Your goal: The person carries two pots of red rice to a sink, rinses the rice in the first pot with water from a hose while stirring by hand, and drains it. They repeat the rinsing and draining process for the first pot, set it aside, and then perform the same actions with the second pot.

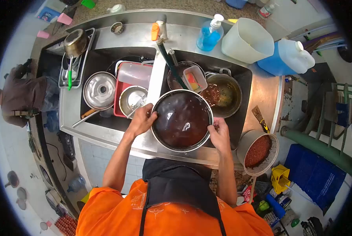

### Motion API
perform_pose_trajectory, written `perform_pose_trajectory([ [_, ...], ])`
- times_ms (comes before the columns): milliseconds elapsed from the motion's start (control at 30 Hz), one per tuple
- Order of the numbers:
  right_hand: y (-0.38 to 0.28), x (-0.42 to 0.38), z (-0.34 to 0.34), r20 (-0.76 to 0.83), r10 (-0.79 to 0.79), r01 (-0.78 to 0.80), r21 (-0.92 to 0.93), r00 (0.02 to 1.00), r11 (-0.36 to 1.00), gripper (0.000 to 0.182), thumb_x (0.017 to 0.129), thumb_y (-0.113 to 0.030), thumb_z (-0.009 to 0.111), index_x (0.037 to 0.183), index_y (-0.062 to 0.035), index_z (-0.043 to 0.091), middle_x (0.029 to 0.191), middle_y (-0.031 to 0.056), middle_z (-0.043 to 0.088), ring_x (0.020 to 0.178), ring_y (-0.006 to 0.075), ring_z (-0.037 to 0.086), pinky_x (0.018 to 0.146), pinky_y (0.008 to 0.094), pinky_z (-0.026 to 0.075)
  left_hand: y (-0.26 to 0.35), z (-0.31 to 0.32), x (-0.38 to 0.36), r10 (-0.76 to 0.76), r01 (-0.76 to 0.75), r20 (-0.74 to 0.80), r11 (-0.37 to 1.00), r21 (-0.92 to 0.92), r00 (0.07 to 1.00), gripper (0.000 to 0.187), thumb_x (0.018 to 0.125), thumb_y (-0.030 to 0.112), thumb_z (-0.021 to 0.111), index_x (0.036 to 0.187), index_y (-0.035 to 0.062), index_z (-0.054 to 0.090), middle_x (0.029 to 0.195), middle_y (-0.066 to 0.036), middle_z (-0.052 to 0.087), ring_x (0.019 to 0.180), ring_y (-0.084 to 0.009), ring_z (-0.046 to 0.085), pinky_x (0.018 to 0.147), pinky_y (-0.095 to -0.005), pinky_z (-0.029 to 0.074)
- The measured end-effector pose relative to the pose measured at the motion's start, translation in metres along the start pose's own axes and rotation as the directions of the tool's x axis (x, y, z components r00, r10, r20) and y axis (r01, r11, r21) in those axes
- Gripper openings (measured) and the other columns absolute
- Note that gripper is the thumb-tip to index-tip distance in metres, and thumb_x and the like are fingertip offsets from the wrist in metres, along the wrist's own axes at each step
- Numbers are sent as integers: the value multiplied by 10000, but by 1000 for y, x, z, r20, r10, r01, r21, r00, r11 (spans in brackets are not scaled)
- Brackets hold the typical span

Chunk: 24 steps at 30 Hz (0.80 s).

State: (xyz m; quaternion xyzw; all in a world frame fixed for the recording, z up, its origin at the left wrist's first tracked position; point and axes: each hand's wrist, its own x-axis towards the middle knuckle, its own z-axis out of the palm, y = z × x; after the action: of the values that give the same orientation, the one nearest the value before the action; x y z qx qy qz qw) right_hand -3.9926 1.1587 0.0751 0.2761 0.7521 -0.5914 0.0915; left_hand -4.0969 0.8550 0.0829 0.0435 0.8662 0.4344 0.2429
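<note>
Both hands hold a round metal pot [182, 150] over the front of the double sink, near the divider. Dark reddish-brown liquid [180, 126] fills much of it. My left hand [142, 121] grips its left rim, while the fingers of my right hand [220, 135] close on the right side. Behind it, a clear plastic container [201, 74] with a red and yellow item inside rests over another pot. A stained pot [240, 96] with brown residue stands in the right basin. From the orange-handled faucet [155, 31], a dark hose [169, 61] hangs toward the held pot.
The left basin holds a metal lid [95, 96], a red tray [118, 108] and a small pot [123, 104]. Blue soap [209, 37] and jugs line the back. A scraper [260, 118] and a residue-filled pot [244, 145] sit right. A person [30, 92] stands left.
</note>
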Motion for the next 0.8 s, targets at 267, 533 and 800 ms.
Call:
perform_pose_trajectory([
  [267,-5,-2,86,31,59,-60,30,998,998,288,828,-105,600,1078,38,578,918,107,630,839,186,598,778,327,494,-38,-79,-8,19,-19,7,999,43,1000,223,860,129,607,796,-57,502,611,-142,446,579,-192,438,566,-378,406],
  [533,-9,-4,140,15,14,-15,65,1000,998,228,845,-66,598,1040,49,582,871,91,640,791,158,599,755,306,496,-71,-121,-2,50,-50,-1,998,37,999,170,881,109,595,848,-38,516,611,-129,464,562,-184,443,545,-366,396],
  [800,-24,7,108,156,200,-230,203,967,952,231,942,-196,578,1003,18,636,870,59,629,766,124,605,685,277,521,-83,-132,10,38,-41,113,999,28,993,115,929,85,561,968,-22,546,717,-79,546,648,-100,477,596,-306,441],
])
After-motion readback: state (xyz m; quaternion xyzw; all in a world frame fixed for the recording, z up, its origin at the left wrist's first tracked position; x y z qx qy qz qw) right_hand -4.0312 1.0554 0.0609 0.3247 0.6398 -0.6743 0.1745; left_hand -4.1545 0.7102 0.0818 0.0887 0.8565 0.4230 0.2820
